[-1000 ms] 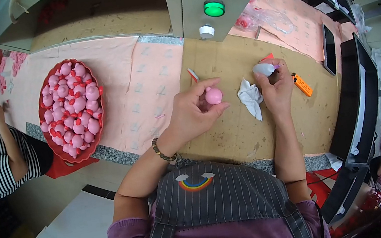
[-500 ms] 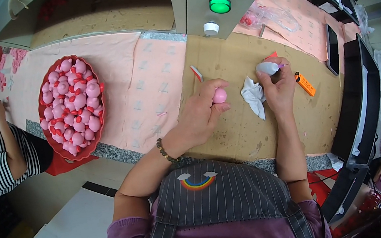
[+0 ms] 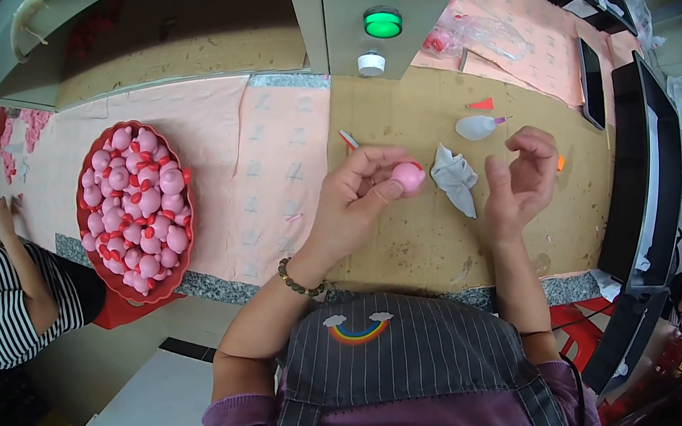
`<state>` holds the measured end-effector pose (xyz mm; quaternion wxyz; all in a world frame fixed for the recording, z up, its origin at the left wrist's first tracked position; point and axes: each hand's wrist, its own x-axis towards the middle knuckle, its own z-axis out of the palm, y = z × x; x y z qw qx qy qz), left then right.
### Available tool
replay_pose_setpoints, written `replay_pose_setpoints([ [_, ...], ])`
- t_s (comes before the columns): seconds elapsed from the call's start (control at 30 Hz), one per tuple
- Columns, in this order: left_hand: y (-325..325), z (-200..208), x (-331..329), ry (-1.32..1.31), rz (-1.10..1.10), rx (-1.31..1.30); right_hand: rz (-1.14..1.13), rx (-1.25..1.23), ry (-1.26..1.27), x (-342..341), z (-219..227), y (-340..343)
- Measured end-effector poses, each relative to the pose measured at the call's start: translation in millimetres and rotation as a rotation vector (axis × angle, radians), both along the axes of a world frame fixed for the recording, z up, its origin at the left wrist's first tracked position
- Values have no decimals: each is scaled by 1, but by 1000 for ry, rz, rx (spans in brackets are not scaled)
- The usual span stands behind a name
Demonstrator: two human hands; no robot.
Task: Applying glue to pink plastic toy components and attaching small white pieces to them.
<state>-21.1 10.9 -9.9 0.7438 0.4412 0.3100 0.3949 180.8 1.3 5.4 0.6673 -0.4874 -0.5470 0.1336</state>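
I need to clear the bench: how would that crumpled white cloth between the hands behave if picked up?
The white cloth lies creased and slumped on the brown worktop, so it is probably floppy and light. It would likely drape, not roll, and a push might only bunch it.

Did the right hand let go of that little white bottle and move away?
Yes. The right hand is now empty, nearer the person than the white cloth; the small bottle lies on the bench beyond it.

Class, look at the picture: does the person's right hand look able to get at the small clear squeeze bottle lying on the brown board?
Probably yes. The right hand is open and empty, and the squeeze bottle lies just beyond its fingers on bare brown board, with nothing between; the crumpled white cloth sits off to the side.
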Motion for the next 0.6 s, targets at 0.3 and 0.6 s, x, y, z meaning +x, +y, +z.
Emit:
replay_pose_setpoints([
  [0.3, -5, -2, 7, -328, -5, -307, 346, -245, -488, -26, 2, -8],
  [0.6, -1, 2, 0, -28, -75, -117, 479, -190, -464, -18, -2, -10],
])
